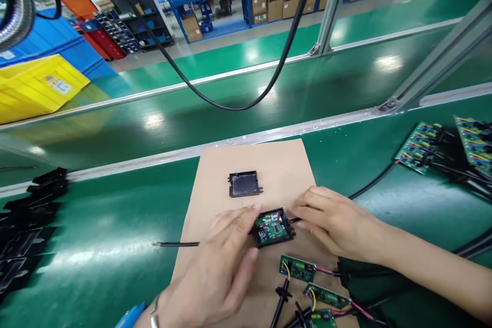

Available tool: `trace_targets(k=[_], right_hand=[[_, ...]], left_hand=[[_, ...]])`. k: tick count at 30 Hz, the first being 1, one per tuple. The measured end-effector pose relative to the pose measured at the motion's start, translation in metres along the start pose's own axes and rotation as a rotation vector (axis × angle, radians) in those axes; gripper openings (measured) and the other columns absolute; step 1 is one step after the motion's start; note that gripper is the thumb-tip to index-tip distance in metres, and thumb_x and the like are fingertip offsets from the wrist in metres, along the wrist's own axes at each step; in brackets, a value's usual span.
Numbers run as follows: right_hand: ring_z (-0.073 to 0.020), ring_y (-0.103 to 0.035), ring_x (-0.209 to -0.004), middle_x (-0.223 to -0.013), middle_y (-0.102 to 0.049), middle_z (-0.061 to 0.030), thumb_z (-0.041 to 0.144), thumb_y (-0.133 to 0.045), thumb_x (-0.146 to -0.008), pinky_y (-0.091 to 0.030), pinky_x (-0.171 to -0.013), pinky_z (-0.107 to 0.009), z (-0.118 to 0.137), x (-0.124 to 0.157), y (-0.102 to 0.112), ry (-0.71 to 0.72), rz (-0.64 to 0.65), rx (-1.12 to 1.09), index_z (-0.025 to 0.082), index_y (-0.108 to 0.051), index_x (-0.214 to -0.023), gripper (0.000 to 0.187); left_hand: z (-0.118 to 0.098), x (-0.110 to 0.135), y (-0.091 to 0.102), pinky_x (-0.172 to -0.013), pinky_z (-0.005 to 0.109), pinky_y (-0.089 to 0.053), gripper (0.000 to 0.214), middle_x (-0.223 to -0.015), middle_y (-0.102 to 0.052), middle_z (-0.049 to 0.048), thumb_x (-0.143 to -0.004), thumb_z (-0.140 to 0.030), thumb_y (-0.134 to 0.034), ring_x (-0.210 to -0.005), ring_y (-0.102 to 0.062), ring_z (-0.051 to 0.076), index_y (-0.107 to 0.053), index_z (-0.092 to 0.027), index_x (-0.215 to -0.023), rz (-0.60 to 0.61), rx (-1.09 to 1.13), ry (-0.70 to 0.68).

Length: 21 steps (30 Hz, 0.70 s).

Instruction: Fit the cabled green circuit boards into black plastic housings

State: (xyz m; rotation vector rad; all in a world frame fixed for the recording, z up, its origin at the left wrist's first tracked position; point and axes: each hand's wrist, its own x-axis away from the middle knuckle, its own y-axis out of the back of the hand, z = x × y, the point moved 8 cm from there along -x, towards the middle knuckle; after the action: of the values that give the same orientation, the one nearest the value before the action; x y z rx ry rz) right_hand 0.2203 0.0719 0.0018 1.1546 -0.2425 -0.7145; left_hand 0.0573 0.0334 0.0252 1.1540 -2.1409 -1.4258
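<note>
A small black plastic case (291, 238) with a green circuit board (273, 225) inside lies on a sheet of cardboard (219, 164). My left hand (221, 266) grips the case's left end, fingers along its upper corner and thumb below. A short black cable (179, 244) with bare wire ends sticks out from under this hand. To the case's right, my right hand (330, 220) has its fingers closed on the black cable (295, 220) leaving that end; the fingertips are partly hidden. A second black case half (245, 184), hollow side up, rests just beyond.
Several circuit boards with cables (298, 268) lie at the cardboard's lower right. More wired boards (423, 146) are piled at right, black plastic parts (31, 225) at left. A metal rail (269, 136) crosses behind the cardboard. A black cable loop (230, 107) hangs ahead; a yellow bin (34, 87) stands left.
</note>
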Motion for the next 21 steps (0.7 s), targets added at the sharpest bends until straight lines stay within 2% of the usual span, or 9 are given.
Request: trace_targets(k=[2,5,10,15,17,21], right_hand=[[-0.0219,-0.052,-0.092,-0.097,-0.059,-0.0091,0.014,-0.042,-0.094,-0.043,-0.081,-0.037,-0.002,0.001,0.007,-0.025,-0.006,-0.03,0.016,-0.063,-0.107,0.025],[-0.0215,-0.051,-0.092,-0.097,-0.059,-0.0084,0.012,-0.042,-0.093,-0.043,-0.081,-0.038,-0.002,0.004,0.01,-0.058,0.002,-0.052,0.017,-0.064,-0.101,0.024],[-0.021,-0.051,-0.09,-0.095,-0.059,-0.0077,0.013,-0.043,-0.093,-0.043,-0.08,-0.037,0.006,0.004,0.006,-0.078,0.012,-0.069,0.018,-0.064,-0.095,0.022],[-0.0214,-0.05,-0.088,-0.094,-0.058,-0.0082,0.012,-0.042,-0.093,-0.043,-0.077,-0.038,0.01,0.004,0.004,-0.073,0.015,-0.076,0.018,-0.063,-0.096,0.022],[-0.0216,-0.05,-0.087,-0.094,-0.058,-0.0084,0.011,-0.041,-0.093,-0.043,-0.078,-0.039,0.013,0.002,0.005,-0.07,0.012,-0.093,0.017,-0.063,-0.094,0.023],[-0.0223,-0.047,-0.086,-0.092,-0.056,-0.0091,0.009,-0.041,-0.092,-0.042,-0.077,-0.039,0.031,-0.012,0.005,-0.068,-0.028,-0.068,0.015,-0.064,-0.091,0.024]], left_hand=[[0.008,0.007,0.008,-0.098,0.046,-0.046,0.053,-0.131,-0.055,0.0112,-0.088,-0.013,-0.047,-0.118,-0.049,0.026,-0.04,-0.016,-0.14,-0.082,0.01,0.027],[0.011,0.015,0.003,-0.087,0.042,-0.051,0.038,-0.114,-0.061,0.0092,-0.087,-0.008,-0.048,-0.103,-0.054,0.023,-0.055,-0.017,-0.123,-0.102,0.01,0.032],[0.001,0.02,-0.01,-0.086,0.041,-0.051,0.037,-0.112,-0.06,0.0103,-0.087,-0.008,-0.049,-0.1,-0.054,0.023,-0.056,-0.015,-0.122,-0.072,-0.035,-0.002],[-0.009,0.022,-0.01,-0.087,0.042,-0.051,0.042,-0.118,-0.06,0.0104,-0.084,-0.006,-0.049,-0.102,-0.055,0.025,-0.055,-0.015,-0.124,-0.048,-0.094,-0.07],[-0.004,0.021,-0.007,-0.087,0.041,-0.051,0.038,-0.116,-0.061,0.01,-0.085,-0.006,-0.048,-0.101,-0.055,0.024,-0.055,-0.015,-0.121,-0.065,-0.043,-0.022],[0.02,0.018,-0.005,-0.085,0.041,-0.051,0.026,-0.106,-0.061,0.0083,-0.089,-0.011,-0.047,-0.098,-0.055,0.022,-0.056,-0.017,-0.112,-0.142,0.102,0.178]])
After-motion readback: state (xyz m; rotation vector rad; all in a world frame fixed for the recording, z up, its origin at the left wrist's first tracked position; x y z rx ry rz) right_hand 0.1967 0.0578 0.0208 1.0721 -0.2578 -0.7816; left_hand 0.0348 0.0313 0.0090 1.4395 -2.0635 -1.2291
